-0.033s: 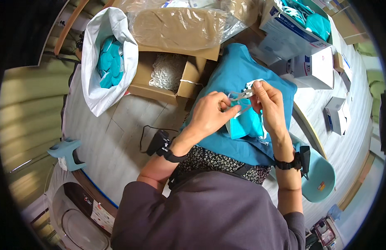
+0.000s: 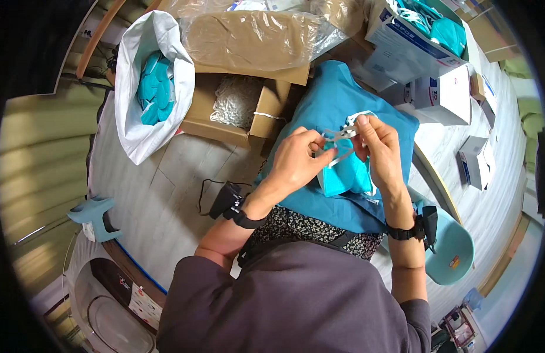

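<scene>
A teal face mask (image 2: 345, 178) lies on a blue cloth-covered cushion (image 2: 319, 112) across my lap. White elastic straps (image 2: 342, 134) rise over the mask, between my two hands. My left hand (image 2: 299, 159) is closed at the mask's left upper edge, thumb and fingers pinching a strap. On the other side, my right hand (image 2: 379, 144) pinches a white strap between thumb and forefinger, its remaining fingers curled near the mask. Where the straps join the mask is too small to make out. A black strapped device sits on each wrist.
A white sack (image 2: 125, 112) with teal mask pieces (image 2: 156, 88) stands far left. Beside it, a cardboard box (image 2: 216, 129) holds white elastic loops (image 2: 236, 101). An open carton (image 2: 408, 41) of masks stands far right, near white boxes (image 2: 452, 97). A teal stool (image 2: 452, 247) is at right.
</scene>
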Available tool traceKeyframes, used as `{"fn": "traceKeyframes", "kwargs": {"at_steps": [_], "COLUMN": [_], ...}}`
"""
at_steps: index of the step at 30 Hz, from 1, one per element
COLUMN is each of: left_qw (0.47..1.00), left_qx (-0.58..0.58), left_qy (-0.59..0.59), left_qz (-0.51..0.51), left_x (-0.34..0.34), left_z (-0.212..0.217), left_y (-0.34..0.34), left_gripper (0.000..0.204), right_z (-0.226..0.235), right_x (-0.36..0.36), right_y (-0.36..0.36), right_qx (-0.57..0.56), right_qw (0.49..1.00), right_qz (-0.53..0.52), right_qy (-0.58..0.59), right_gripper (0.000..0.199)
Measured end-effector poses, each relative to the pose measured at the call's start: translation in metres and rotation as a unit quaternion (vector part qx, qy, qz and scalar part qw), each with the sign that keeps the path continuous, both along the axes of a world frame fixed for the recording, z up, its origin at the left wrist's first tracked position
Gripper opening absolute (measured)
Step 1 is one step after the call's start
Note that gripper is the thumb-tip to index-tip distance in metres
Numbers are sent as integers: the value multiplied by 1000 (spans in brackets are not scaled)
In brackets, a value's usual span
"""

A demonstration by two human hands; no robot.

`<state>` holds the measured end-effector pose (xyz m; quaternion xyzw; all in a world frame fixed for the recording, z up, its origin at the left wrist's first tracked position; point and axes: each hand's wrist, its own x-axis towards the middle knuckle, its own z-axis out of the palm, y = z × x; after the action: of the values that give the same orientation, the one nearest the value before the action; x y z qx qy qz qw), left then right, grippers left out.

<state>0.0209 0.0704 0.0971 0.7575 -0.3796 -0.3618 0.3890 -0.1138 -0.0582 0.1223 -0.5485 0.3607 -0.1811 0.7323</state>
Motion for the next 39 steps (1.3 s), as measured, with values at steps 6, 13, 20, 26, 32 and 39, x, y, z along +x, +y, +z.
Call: {"fn": "traceKeyframes", "kwargs": {"at_steps": [6, 13, 20, 26, 32, 39], "left_qw": [1000, 973, 981, 963, 984, 986], "left_qx": [-18, -105, -121, -16, -68, -107], "left_qy": [13, 185, 135, 270, 106, 7], "left_qz": [17, 88, 70, -13, -126, -127], "left_x": [-11, -23, -26, -19, -27, -30], "left_z": [-34, -14, -3, -15, 8, 17], "left_y": [7, 8, 10, 12, 4, -3], "left_gripper": [23, 51, 43, 18, 19, 27], "right_z": [-2, -15, -18, -20, -20, -18], "right_x": [-7, -29, -28, -32, -43, -51], "right_y": [16, 25, 29, 31, 27, 24], "right_qx": [125, -250, -225, -190, -125, -91], "right_qw": [980, 962, 962, 975, 990, 992], "right_qz": [-58, 5, 42, 48, 42, 84], "right_qy": [-144, 109, 150, 108, 45, 7], "right_gripper": [28, 16, 24, 19, 14, 14]}}
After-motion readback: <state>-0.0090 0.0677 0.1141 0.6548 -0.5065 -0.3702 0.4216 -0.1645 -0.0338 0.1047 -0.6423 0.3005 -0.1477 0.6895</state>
